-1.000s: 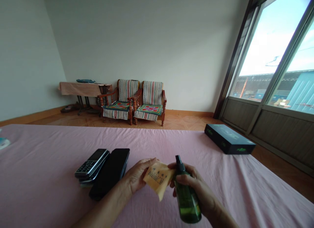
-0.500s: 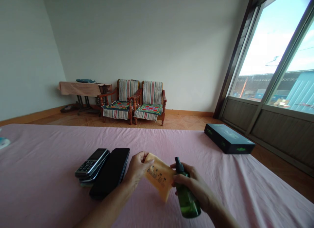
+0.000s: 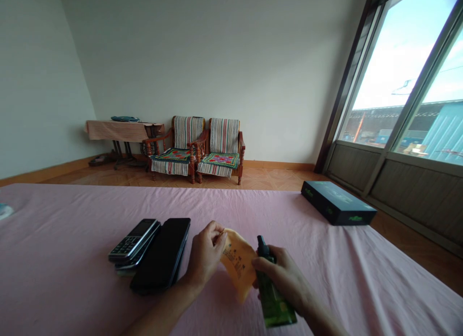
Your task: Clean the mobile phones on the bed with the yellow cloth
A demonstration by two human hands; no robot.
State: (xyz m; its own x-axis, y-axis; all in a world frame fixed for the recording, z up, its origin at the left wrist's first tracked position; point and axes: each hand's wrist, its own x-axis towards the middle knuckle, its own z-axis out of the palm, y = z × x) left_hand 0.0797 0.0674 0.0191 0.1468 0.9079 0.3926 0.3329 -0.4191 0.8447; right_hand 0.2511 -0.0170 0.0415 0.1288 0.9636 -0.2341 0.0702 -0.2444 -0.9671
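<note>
My left hand (image 3: 204, 255) pinches the top corner of a small orange cloth (image 3: 238, 264) with dark print, which hangs between my hands. A green spray bottle (image 3: 271, 296) with a black nozzle is gripped in my right hand (image 3: 285, 276), its nozzle turned toward the cloth and a finger near the top. Both hands hover just above the pink tablecloth (image 3: 72, 239). Left of my left hand lie a keypad phone (image 3: 134, 238) stacked on another device and a black smartphone (image 3: 163, 259).
A dark box (image 3: 338, 203) with green marks lies at the far right of the table. A pale object (image 3: 4, 210) shows at the left edge. Beyond the table stand two striped wooden armchairs (image 3: 197, 148), a covered side table (image 3: 121, 131) and large windows (image 3: 408, 80).
My left hand has shifted its pinch to the cloth's upper corner, and the cloth now hangs more folded. The bottle has dropped slightly and tilted closer to the cloth.
</note>
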